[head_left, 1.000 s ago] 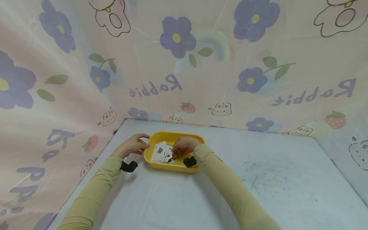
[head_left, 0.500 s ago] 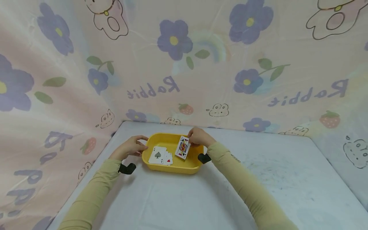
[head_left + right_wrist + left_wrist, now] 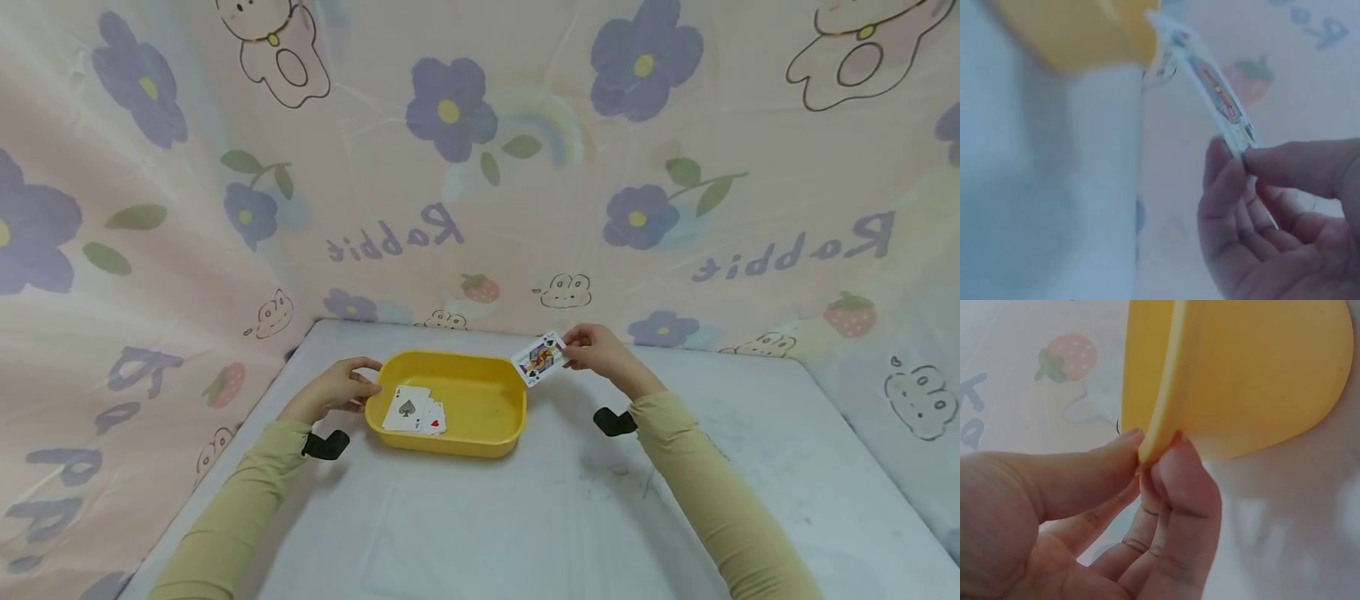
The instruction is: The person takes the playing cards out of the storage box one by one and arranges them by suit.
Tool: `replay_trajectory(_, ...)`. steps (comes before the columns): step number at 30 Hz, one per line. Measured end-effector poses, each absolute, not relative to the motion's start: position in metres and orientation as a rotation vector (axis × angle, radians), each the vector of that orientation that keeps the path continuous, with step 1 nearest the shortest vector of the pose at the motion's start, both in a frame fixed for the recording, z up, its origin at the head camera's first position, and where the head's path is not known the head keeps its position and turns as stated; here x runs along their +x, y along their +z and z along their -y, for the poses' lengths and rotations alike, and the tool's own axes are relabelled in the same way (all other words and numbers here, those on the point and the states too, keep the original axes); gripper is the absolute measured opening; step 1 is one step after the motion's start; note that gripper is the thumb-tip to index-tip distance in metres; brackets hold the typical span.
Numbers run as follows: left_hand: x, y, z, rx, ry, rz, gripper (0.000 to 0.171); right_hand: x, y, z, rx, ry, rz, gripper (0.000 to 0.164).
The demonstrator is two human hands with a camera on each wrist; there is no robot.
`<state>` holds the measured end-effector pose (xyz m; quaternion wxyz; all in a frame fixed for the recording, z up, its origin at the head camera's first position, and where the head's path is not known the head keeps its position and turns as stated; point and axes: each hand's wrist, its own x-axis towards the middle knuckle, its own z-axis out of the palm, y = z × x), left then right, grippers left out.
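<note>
A yellow tray (image 3: 480,408) with rounded corners sits on the white tabletop, seen whole in the head view. My left hand (image 3: 330,392) pinches its left rim between thumb and fingers, plain in the left wrist view, where the tray's wall (image 3: 1260,375) fills the upper right. Inside, at the tray's left end, lie several playing cards; an ace of spades (image 3: 406,408) is on top, with a heart card (image 3: 435,419) beside it. Past the tray's right rim, my right hand (image 3: 607,360) pinches a face card (image 3: 540,358) by its edge, held tilted in the air.
The white tabletop (image 3: 660,508) reaches to a patterned curtain (image 3: 525,208) at the back and sides. Grey smudges mark the table to the right of the tray. Black camera mounts (image 3: 617,422) sit at both wrists.
My right hand came up out of the tray with the face card and moved right, past the rim. My left hand stays on the left rim.
</note>
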<state>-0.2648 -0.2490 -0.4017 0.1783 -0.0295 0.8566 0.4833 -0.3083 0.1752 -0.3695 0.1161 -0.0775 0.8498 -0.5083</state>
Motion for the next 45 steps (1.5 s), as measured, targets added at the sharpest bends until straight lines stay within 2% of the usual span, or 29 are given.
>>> replay_trajectory(5,-0.263,-0.401,0.251,-0.066,1.378,-2.419,0.048,-0.308,-0.384,-0.204,-0.17,-1.552,-2.417,0.055)
replay_trajectory(7,-0.263,-0.401,0.252,-0.07,1.387,-2.413,0.048,-0.307,-0.389,-0.212,-0.16,-1.549,-2.392,0.061)
replay_trajectory(9,-0.263,-0.402,0.252,-0.07,1.395,-2.406,0.049,-0.306,-0.396,-0.217,-0.13,-1.563,-2.376,0.059)
replay_trajectory(14,-0.263,-0.403,0.252,-0.067,1.404,-2.403,0.05,-0.303,-0.414,-0.225,0.051,-1.638,-2.362,0.04)
replay_trajectory(18,-0.263,-0.404,0.252,-0.069,1.415,-2.397,0.051,-0.3,-0.427,-0.228,0.166,-1.614,-2.411,0.033)
replay_trajectory(27,-0.263,-0.405,0.252,-0.076,1.413,-2.4,0.05,-0.3,-0.44,-0.234,0.24,-1.713,-2.28,0.029)
replay_trajectory(34,-0.264,-0.406,0.253,-0.084,1.401,-2.408,0.05,-0.303,-0.444,-0.223,0.401,-1.855,-2.133,0.034)
replay_trajectory(45,-0.262,-0.403,0.249,-0.082,1.405,-2.426,0.047,-0.303,-0.452,-0.199,0.371,-1.928,-2.039,0.032)
